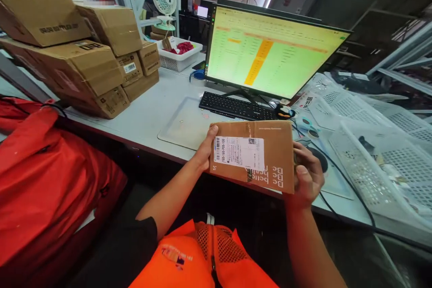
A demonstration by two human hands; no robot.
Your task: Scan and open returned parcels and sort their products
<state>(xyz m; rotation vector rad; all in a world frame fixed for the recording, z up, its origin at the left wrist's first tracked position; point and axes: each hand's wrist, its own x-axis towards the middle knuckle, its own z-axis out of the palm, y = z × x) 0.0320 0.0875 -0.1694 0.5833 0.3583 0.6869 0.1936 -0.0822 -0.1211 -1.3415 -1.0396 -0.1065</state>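
Observation:
A brown cardboard box (pixel 270 155) with a white shipping label (pixel 239 150) facing me is held up at the front edge of the desk. My left hand (pixel 205 148) is closed on the box's left end, thumb near its upper corner. At the right end, my right hand (pixel 308 175) grips the side, its fingers partly behind the box. White print on the lower part of the box reads upside down. The underside of the box is hidden. Just behind it lies a black keyboard (pixel 236 107) below a lit monitor (pixel 266 54).
Several cardboard boxes (pixel 97 67) are stacked at the left. White baskets (pixel 381 162) line the right side, and another basket (pixel 180 56) stands behind the desk's left part. A black cable (pixel 351 182) crosses the right edge. Red fabric (pixel 57 180) bulges at the lower left.

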